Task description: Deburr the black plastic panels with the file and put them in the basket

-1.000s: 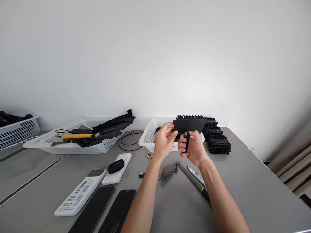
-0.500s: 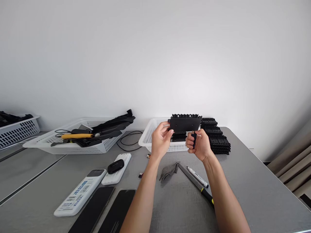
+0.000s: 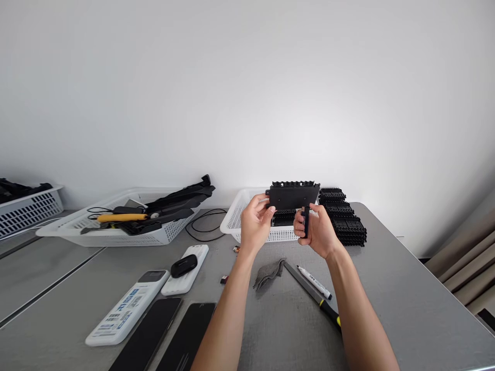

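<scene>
My left hand [image 3: 257, 224] pinches the lower left corner of a flat black plastic plate [image 3: 293, 195] with a notched top edge, held upright above a white basket [image 3: 235, 219]. My right hand [image 3: 315, 229] is curled around a small dark, stubby tool [image 3: 306, 220], held upright just under the plate's lower right edge. Both hands hover over the grey table [image 3: 386, 304].
Stacks of black parts [image 3: 344, 221] stand right of the basket. On the table lie a grey cloth [image 3: 269, 273], a marker [image 3: 314, 281], a yellow-tipped tool [image 3: 315, 298], two phones [image 3: 170, 332], white devices [image 3: 127, 306], and another basket of tools [image 3: 116, 219].
The plate has shifted slightly left. My right hand moved right from under the plate's middle to its lower right edge, still gripping the small tool.
</scene>
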`<state>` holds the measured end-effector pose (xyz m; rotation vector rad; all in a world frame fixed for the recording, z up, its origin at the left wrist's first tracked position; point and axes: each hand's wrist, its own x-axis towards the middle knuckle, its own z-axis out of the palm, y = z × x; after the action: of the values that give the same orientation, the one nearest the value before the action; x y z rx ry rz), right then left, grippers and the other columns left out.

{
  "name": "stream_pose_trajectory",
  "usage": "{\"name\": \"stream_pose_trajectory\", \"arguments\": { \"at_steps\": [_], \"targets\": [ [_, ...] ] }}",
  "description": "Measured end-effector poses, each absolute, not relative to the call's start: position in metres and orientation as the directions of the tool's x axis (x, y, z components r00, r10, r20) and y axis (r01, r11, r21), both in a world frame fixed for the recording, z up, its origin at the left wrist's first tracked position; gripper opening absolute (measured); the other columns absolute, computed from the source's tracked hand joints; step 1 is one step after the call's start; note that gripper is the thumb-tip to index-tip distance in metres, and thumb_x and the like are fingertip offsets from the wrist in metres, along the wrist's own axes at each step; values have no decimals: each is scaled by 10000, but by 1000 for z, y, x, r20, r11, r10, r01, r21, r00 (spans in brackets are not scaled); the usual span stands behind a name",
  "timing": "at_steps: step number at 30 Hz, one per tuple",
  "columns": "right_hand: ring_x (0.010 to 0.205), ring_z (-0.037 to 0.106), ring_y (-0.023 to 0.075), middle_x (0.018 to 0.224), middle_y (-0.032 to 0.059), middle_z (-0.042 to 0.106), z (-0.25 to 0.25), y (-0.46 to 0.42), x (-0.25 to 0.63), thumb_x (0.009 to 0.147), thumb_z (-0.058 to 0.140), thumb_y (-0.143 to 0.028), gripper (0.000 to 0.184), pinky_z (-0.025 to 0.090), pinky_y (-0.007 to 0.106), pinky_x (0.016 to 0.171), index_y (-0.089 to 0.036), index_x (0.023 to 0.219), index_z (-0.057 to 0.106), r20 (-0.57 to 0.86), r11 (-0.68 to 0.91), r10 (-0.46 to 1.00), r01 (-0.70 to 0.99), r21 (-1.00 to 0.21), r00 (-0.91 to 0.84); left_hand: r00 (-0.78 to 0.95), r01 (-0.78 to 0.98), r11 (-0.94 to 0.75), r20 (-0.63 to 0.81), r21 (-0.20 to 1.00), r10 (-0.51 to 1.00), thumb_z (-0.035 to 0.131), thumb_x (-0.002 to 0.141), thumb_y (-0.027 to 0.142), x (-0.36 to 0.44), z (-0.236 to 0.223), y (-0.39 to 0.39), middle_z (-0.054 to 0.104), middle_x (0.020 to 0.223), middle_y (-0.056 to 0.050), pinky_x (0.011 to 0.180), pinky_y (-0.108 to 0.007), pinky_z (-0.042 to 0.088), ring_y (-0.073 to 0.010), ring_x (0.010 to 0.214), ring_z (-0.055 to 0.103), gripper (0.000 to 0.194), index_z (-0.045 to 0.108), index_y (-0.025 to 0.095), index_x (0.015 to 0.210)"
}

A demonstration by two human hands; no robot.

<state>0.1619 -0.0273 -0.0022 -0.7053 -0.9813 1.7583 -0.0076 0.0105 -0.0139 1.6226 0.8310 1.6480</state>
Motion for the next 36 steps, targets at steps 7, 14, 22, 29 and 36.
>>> {"name": "stream_pose_trajectory", "arguments": {
  "at_steps": [7, 14, 22, 29, 36],
  "targets": [
    [576, 348, 102, 722, -47, 428, 1, -42, 173, 841, 542, -625, 400, 249, 200, 475, -243, 892, 436, 121, 99, 980, -139, -985, -157, -104, -57, -580, 573, 813, 813, 717, 767, 445, -8, -11, 10, 721, 1013, -99, 913, -358, 536, -222, 960, 694, 378, 586, 186, 1010],
    [633, 483, 157, 705, -12, 546, -54, -44, 200, 798, 620, -502, 290, 336, 268, 570, -225, 818, 539, 163, 137, 987, 472, -871, 15, -142, -61, -608, 596, 791, 790, 754, 716, 345, -7, -10, 7, 714, 997, -101, 945, -379, 525, -230, 1022, 682, 290, 584, 178, 882],
    [735, 586, 211, 767, 62, 652, -157, -43, 206, 713, 697, -306, 178, 345, 282, 609, -194, 693, 560, 26, -103, 987, 740, -665, 160, -78, 216, -780, 806, 588, 586, 504, 752, 94, 1, -25, -8, 730, 1031, -73, 1050, -450, 448, -245, 1228, 596, 151, 575, 220, 709],
    [901, 609, 300, 904, 151, 675, -162, -46, 209, 718, 707, -293, 156, 376, 336, 704, -171, 766, 622, 68, -88, 981, 738, -669, 180, 10, 277, -828, 860, 488, 510, 494, 799, 122, -12, -59, -12, 730, 1082, -85, 1023, -494, 473, -239, 1229, 596, 168, 573, 220, 688],
    [844, 632, 213, 976, 111, 670, -124, -52, 215, 936, 359, -562, 476, 469, 303, 660, -181, 1073, 609, 90, 72, 995, 337, -939, 38, 12, 246, -802, 826, 544, 563, 493, 809, 135, -22, -102, -15, 669, 1253, -120, 1045, -493, 450, -249, 1283, 550, 163, 572, 214, 691]
  ]
}}
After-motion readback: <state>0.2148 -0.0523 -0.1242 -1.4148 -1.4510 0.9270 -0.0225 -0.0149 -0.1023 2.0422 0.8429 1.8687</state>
